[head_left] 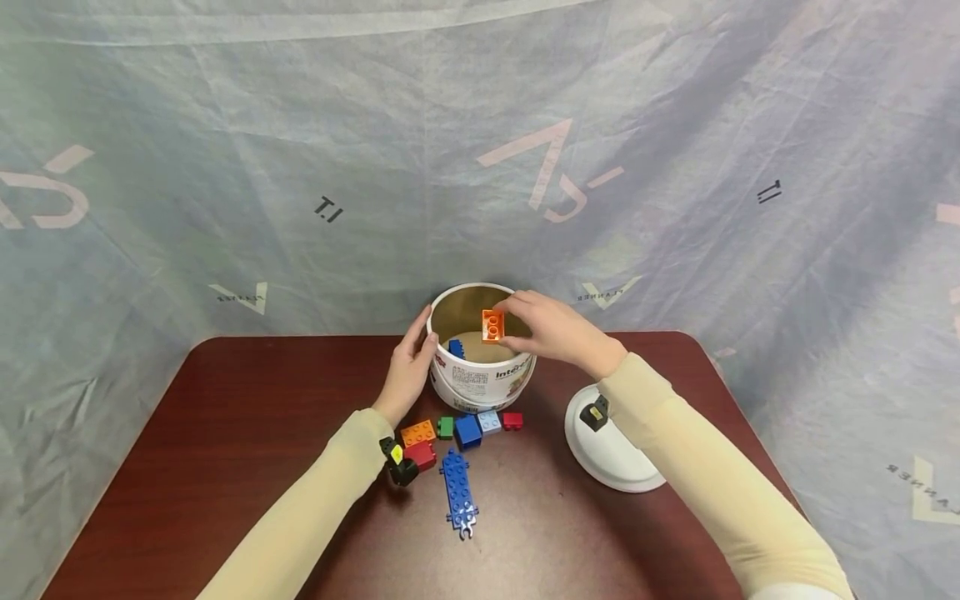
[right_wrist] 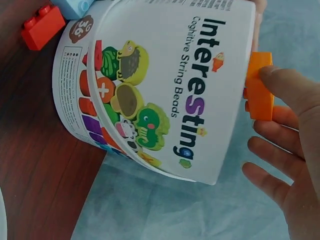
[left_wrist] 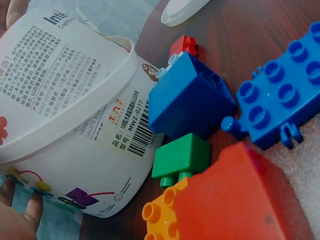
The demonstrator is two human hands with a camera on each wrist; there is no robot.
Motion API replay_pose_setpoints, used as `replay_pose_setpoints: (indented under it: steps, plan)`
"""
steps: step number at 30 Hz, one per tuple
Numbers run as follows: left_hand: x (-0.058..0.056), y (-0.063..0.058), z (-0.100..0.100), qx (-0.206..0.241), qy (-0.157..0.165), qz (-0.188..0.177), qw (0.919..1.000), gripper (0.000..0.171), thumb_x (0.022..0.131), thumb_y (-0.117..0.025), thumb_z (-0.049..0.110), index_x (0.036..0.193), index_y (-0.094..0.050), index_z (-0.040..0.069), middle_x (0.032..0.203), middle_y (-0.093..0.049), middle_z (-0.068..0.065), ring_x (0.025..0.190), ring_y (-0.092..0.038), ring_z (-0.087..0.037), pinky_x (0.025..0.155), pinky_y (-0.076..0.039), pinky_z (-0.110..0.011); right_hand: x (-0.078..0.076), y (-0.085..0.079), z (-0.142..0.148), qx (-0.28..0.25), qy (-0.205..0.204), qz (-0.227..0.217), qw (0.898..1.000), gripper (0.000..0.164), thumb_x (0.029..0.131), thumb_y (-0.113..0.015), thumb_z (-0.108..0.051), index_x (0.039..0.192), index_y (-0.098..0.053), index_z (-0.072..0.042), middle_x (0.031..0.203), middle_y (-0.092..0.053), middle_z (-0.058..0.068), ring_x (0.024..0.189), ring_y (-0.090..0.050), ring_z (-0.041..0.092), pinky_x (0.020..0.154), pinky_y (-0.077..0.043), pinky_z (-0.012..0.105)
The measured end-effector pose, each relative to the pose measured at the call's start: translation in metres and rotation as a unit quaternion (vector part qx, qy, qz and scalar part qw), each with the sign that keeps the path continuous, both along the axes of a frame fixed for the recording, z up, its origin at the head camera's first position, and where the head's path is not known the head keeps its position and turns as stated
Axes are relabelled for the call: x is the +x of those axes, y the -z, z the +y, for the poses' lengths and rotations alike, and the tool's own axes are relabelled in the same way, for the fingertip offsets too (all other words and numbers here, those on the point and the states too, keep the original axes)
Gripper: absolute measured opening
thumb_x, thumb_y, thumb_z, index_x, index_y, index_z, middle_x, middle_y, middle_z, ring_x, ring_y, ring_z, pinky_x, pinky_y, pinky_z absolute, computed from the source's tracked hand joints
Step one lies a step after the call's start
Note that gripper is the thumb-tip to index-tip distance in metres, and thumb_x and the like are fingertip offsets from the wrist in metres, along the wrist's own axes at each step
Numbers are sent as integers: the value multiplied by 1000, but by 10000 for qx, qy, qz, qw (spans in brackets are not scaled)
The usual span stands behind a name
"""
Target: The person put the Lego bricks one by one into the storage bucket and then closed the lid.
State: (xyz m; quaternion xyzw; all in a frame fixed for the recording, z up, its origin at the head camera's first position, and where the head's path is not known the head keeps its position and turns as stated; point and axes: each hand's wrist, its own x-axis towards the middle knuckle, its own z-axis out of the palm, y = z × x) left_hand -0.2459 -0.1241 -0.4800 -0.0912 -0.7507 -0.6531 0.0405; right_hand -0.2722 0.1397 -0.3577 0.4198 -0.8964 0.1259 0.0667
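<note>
Over the mouth of a white printed bucket (head_left: 480,379), my right hand (head_left: 558,329) pinches an orange brick (head_left: 492,326) between thumb and fingers. The brick's studs face the bucket in the right wrist view, where the other fingers (right_wrist: 272,182) spread below it. My left hand (head_left: 407,373) rests against the bucket's left side, its fingers reaching up to the rim. Fingertips of this hand touch the bucket wall in the left wrist view. Inside the bucket lies a blue brick (head_left: 456,348).
In front of the bucket lie an orange brick (head_left: 417,433), a green brick (head_left: 446,427), a blue brick (head_left: 468,432), a light blue brick (head_left: 489,422) and red bricks (head_left: 513,421). Nearer is a long blue base (head_left: 459,490). A white lid (head_left: 617,450) lies at right under my forearm.
</note>
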Motion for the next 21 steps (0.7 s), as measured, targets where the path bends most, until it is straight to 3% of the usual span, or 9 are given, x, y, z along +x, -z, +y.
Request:
replay_pose_setpoints:
  steps: [21]
  plan:
    - [0,-2,1,-33,42,42,10000,58,112,-50,30,166,-29,30,171,-28,5,156,-29,-24,123,-31,-50,-20,9,-9,410,276,-230,9985,45,97,-75,-28,131,-67,0,125,-68,14,117,-63,31,105,-51,45]
